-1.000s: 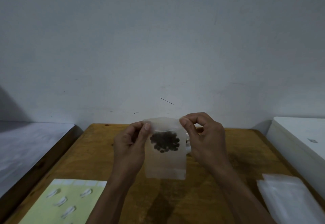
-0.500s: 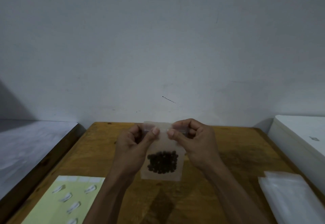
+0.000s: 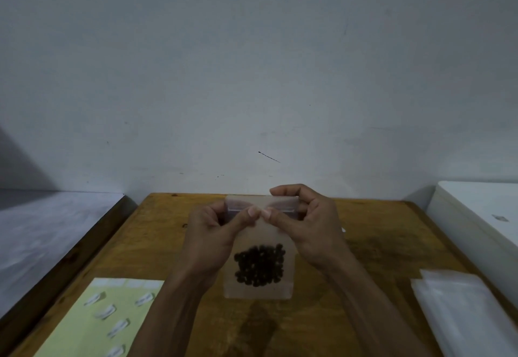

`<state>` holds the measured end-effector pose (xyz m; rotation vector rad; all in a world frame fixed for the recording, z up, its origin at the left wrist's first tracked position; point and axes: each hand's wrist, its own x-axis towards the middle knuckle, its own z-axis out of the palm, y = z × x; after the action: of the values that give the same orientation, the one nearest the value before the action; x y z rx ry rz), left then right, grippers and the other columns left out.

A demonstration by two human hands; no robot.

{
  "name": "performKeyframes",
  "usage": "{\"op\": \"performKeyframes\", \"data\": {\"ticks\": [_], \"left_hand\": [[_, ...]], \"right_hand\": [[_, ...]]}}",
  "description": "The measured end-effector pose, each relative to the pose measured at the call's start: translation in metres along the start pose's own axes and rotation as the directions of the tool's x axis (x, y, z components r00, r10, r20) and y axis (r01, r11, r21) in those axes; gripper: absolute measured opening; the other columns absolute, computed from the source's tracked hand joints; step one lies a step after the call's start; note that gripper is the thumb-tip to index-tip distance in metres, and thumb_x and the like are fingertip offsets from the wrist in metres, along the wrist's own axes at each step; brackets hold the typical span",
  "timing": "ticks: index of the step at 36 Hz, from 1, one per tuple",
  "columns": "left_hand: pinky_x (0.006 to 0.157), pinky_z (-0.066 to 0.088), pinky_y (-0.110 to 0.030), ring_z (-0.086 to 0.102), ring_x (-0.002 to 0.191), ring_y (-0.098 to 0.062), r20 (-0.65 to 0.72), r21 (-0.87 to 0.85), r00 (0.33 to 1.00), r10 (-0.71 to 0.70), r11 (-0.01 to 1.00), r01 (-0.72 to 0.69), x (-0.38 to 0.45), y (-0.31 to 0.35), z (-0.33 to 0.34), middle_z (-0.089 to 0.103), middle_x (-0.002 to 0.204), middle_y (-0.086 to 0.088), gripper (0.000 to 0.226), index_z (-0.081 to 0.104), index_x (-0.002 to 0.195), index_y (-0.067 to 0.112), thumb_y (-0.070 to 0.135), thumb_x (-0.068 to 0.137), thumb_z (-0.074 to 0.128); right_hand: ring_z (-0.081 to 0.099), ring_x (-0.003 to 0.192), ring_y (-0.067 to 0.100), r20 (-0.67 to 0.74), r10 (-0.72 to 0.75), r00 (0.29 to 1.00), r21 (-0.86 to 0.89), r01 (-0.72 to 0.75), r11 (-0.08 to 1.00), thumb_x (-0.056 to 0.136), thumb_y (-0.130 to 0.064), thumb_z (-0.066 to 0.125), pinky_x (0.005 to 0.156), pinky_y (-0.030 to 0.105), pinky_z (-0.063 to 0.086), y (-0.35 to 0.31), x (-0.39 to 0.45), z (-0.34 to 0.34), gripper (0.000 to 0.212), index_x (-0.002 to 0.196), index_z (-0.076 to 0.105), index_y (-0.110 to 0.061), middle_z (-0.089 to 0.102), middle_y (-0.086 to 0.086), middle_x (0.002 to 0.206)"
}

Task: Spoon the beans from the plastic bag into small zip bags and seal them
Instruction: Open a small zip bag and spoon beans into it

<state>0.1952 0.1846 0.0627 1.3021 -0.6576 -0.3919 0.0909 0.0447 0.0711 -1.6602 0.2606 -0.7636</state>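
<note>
**Above the wooden table: two hands pinching the top strip of a small zip bag**

At the centre of the head view, the thumb tips of the left hand (image 3: 213,241) and the right hand (image 3: 311,227) meet, nearly touching, on the near face of the zip strip of the small zip bag (image 3: 259,250). The remaining fingers (image 3: 283,190) of each hand curl behind the strip, so both hands are closed in a pinch on the bag's upper edge. Whether the zip is fully pressed shut cannot be told. The bag hangs upright from this grip, above the wooden table (image 3: 378,247), translucent and unmarked; no writing or brand can be read on it. The beans (image 3: 260,265), dark and round, lie clustered in its lower half, just above the bottom seam. To the left, a pale yellow sheet (image 3: 73,334) lies flat on the table, carrying small white peel-off labels (image 3: 106,312), too blurred to read. To the right, a stack of clear empty bags (image 3: 465,314) rests near the table edge, beside a white box (image 3: 482,213).
</note>
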Motion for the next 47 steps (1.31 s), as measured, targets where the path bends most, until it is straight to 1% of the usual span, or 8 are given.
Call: {"op": "performKeyframes", "data": {"ticks": [4, 9, 14, 19, 27, 36, 43, 47], "left_hand": [[0.074, 0.060, -0.048, 0.073, 0.086, -0.036, 0.004, 0.019, 1.000, -0.003, 1.000, 0.003, 0.001, 0.001, 0.002, 0.074, 0.094, -0.019, 0.045, 0.072, 0.098, -0.001, 0.034, 0.070, 0.078], [0.070, 0.060, -0.040, 0.073, 0.084, -0.032, 0.066, -0.036, 0.996, -0.061, 0.997, 0.063, 0.003, 0.003, 0.003, 0.074, 0.094, -0.019, 0.047, 0.071, 0.096, -0.004, 0.030, 0.066, 0.083], [0.077, 0.059, -0.050, 0.072, 0.087, -0.039, 0.031, -0.085, 0.997, -0.076, 0.993, 0.078, 0.002, 0.006, 0.005, 0.074, 0.096, -0.023, 0.050, 0.071, 0.098, -0.006, 0.029, 0.063, 0.080], [0.064, 0.059, -0.037, 0.072, 0.075, -0.025, -0.061, -0.088, 0.996, -0.061, 0.995, 0.056, 0.002, 0.003, 0.003, 0.074, 0.083, -0.013, 0.036, 0.072, 0.093, -0.006, 0.022, 0.071, 0.076], [0.073, 0.059, -0.042, 0.069, 0.077, -0.022, -0.099, -0.032, 0.994, -0.046, 0.999, 0.043, 0.002, 0.000, -0.004, 0.074, 0.084, -0.011, 0.026, 0.074, 0.083, 0.002, 0.027, 0.073, 0.076], [0.076, 0.058, -0.046, 0.072, 0.082, -0.025, -0.141, -0.013, 0.990, -0.018, 1.000, 0.016, -0.002, 0.000, -0.012, 0.076, 0.086, -0.014, 0.030, 0.074, 0.089, 0.001, 0.027, 0.073, 0.074], [0.061, 0.060, -0.037, 0.072, 0.078, -0.021, -0.116, -0.006, 0.990, -0.074, 0.997, 0.074, -0.010, -0.001, -0.024, 0.072, 0.080, -0.012, 0.027, 0.071, 0.086, 0.000, 0.025, 0.078, 0.071], [0.055, 0.059, -0.033, 0.071, 0.073, -0.018, -0.150, 0.028, 0.981, -0.127, 0.991, 0.132, -0.021, -0.008, -0.037, 0.070, 0.075, -0.008, 0.015, 0.070, 0.080, 0.005, 0.015, 0.090, 0.068]], "right_hand": [[0.073, 0.084, 0.022, -0.006, 0.017, 1.000, 0.020, -0.017, 1.000, 0.077, -0.018, 0.083, 0.064, 0.035, 0.062, -0.002, -0.001, -0.002, 0.033, 0.107, 0.069, -0.020, 0.074, 0.006, 0.096], [0.074, 0.082, 0.020, -0.021, 0.061, 0.998, 0.058, -0.060, 0.997, 0.074, -0.019, 0.084, 0.065, 0.032, 0.061, -0.002, -0.002, -0.005, 0.034, 0.105, 0.071, -0.017, 0.076, 0.005, 0.092], [0.075, 0.085, 0.023, -0.025, 0.127, 0.992, 0.096, -0.125, 0.988, 0.073, -0.018, 0.083, 0.072, 0.039, 0.062, 0.001, -0.001, -0.012, 0.029, 0.098, 0.072, -0.010, 0.078, 0.006, 0.089], [0.074, 0.082, 0.023, -0.066, 0.117, 0.991, 0.103, -0.110, 0.989, 0.074, -0.017, 0.083, 0.068, 0.035, 0.060, 0.003, 0.001, -0.015, 0.023, 0.092, 0.075, -0.006, 0.076, 0.011, 0.085], [0.066, 0.074, 0.014, -0.041, 0.079, 0.996, -0.042, -0.081, 0.996, 0.086, -0.019, 0.074, 0.064, 0.028, 0.056, 0.009, 0.001, -0.018, 0.010, 0.089, 0.074, -0.010, 0.073, 0.010, 0.084], [0.065, 0.073, 0.011, -0.030, 0.084, 0.996, -0.074, -0.086, 0.993, 0.092, -0.024, 0.068, 0.061, 0.023, 0.053, 0.010, -0.001, -0.014, 0.021, 0.091, 0.071, -0.003, 0.073, 0.011, 0.085], [0.068, 0.078, 0.018, 0.004, 0.103, 0.995, -0.076, -0.102, 0.992, 0.092, -0.020, 0.068, 0.066, 0.033, 0.058, 0.015, -0.011, -0.005, 0.018, 0.087, 0.071, -0.003, 0.073, 0.013, 0.087], [0.063, 0.067, 0.005, 0.005, 0.159, 0.987, -0.077, -0.158, 0.984, 0.091, -0.016, 0.070, 0.060, 0.031, 0.058, 0.026, -0.021, 0.008, 0.016, 0.075, 0.069, -0.015, 0.067, -0.003, 0.070]]}}
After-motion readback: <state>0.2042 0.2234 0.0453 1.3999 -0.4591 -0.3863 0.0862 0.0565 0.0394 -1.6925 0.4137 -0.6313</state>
